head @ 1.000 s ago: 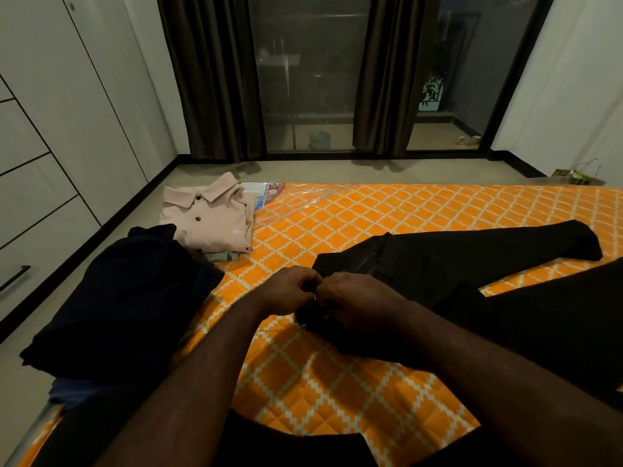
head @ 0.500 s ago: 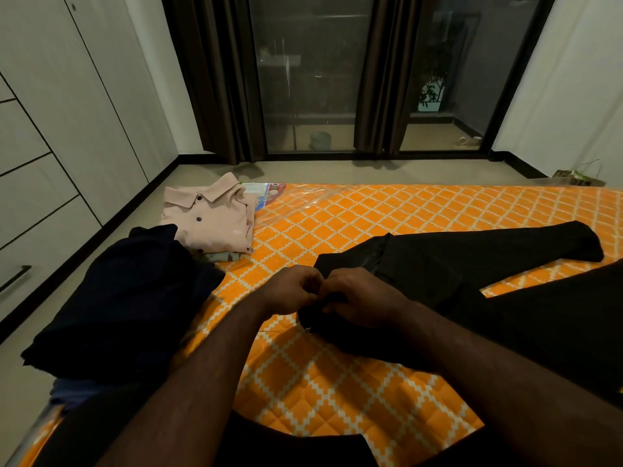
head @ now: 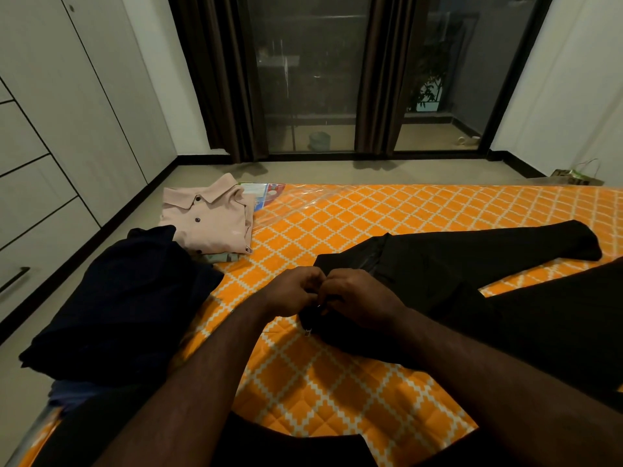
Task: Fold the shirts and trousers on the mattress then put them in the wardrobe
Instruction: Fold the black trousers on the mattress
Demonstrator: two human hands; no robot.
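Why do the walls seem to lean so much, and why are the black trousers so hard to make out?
Head view: the wide-angle lens tilts the wardrobe and the door frame outward. The dim indoor light leaves the black trousers almost featureless, so their folds are lost. The clear plastic at the far corner of the mattress catches a pale glare.

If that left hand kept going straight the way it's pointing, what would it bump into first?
Probably the right hand: the left hand points across at it, both pinching the waist of the black cloth trousers on the orange quilted mattress.
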